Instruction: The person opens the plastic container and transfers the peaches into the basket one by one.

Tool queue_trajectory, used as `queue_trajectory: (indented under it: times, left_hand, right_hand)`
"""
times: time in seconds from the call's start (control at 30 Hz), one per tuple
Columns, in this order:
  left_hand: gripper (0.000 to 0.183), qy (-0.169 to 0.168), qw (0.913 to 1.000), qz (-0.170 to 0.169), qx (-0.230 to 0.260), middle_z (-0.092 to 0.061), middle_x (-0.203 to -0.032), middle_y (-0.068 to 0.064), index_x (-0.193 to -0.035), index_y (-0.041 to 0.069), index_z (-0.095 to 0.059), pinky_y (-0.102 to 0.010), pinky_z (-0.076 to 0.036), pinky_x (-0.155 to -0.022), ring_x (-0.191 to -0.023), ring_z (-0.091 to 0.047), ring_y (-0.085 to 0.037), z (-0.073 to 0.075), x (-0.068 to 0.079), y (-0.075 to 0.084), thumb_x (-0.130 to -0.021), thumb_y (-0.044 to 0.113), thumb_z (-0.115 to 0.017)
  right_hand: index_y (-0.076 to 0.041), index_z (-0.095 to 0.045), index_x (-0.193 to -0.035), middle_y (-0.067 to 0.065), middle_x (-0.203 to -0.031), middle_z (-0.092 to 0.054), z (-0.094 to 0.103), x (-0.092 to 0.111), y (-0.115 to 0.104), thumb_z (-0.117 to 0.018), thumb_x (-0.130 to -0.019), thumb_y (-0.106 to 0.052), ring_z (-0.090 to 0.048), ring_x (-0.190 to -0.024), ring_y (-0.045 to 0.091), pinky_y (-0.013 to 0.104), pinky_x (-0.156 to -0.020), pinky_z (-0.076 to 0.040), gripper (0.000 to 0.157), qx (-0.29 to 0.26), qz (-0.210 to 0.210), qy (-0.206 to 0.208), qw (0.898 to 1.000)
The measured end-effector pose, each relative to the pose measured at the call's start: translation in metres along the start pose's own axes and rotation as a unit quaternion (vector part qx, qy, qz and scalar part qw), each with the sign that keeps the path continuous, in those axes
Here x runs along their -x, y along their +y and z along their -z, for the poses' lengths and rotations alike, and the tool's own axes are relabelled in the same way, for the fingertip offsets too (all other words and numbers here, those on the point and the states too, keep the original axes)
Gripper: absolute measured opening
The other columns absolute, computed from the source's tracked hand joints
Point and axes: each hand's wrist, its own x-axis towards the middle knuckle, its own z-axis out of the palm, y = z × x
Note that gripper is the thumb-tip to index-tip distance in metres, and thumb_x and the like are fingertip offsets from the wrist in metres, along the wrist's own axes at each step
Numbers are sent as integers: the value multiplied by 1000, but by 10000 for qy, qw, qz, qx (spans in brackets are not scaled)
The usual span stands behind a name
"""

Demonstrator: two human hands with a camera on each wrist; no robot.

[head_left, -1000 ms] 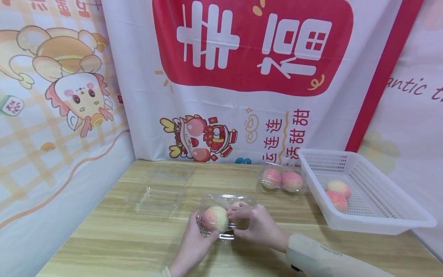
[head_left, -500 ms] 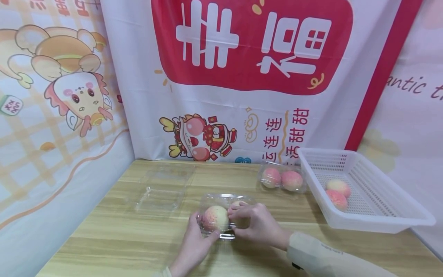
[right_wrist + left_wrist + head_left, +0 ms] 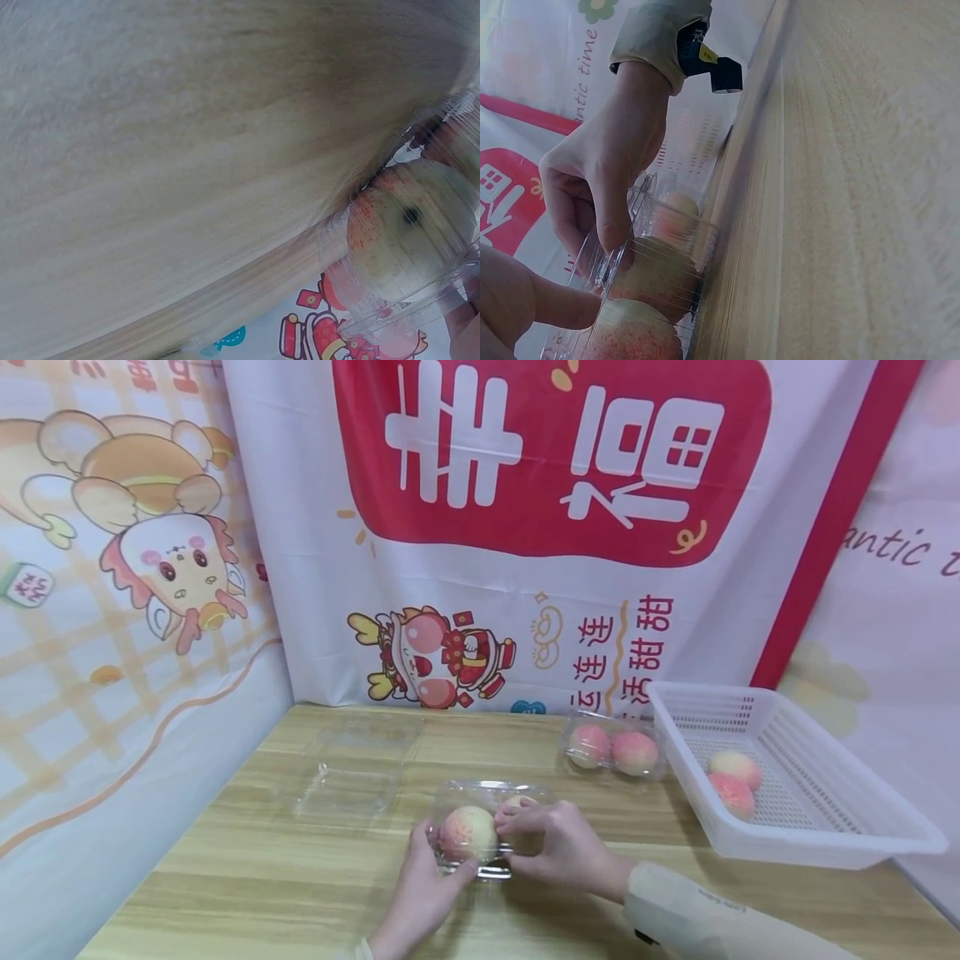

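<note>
Clear plastic in both hands: a box (image 3: 483, 789) near the middle front of the wood-grained worktop (image 3: 225, 877), around two peach-like balls side by side. At its left end, a pink-and-cream ball (image 3: 468, 833), plain to see through the plastic; at its right end, a second ball (image 3: 519, 802), partly hidden behind fingers in the head view. Holds the left end with the left hand (image 3: 422, 889), grip clamped on the box, thumb at the near edge and fingers round the side. Pinches the rim towards the right end with the right hand (image 3: 561, 850), grip clamped there too, thumb and fingers on the plastic in the left wrist view. Lid fully closed or not: cannot tell through the glare.

Further back and to the left, another clear container (image 3: 352, 768). Behind and to the right, a clear pack (image 3: 613, 727) with two pink balls (image 3: 634, 753), just beside a white slatted basket (image 3: 787, 847). Inside the basket, towards the left, two loose balls (image 3: 731, 796), one overlapping the other in view. Along the back, a white cloth (image 3: 315, 568) with a red panel (image 3: 555, 468) and large white characters. On the right arm, a pale sleeve (image 3: 720, 914); at its cuff, a dark device (image 3: 709, 64).
</note>
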Motion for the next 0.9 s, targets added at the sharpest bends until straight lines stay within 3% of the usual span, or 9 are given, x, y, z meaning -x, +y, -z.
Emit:
queue_trajectory:
  times: [0.3, 0.9]
  left_hand:
    - [84, -59, 9999, 130, 57, -47, -132, -38, -141, -15, -26, -62, -37, -104, -122, -47, -49, 1, 3, -1, -80, 9, -79]
    - [81, 33, 10000, -29, 35, -47, -130, -37, -139, -14, -29, -60, -39, -103, -119, -50, -48, 0, 1, -3, -79, 8, -79]
  right_hand:
    - [-9, -77, -94, -3, -93, -74, 0, 0, -1, -85, -67, -9, -68, -95, 10, 38, -94, -52, 28, 47, -31, -63, 10000]
    - [-7, -76, -97, 0, -96, -74, 5, -3, 0, -83, -69, -6, -69, -97, 15, 42, -95, -51, 28, -43, 219, -198, 9996]
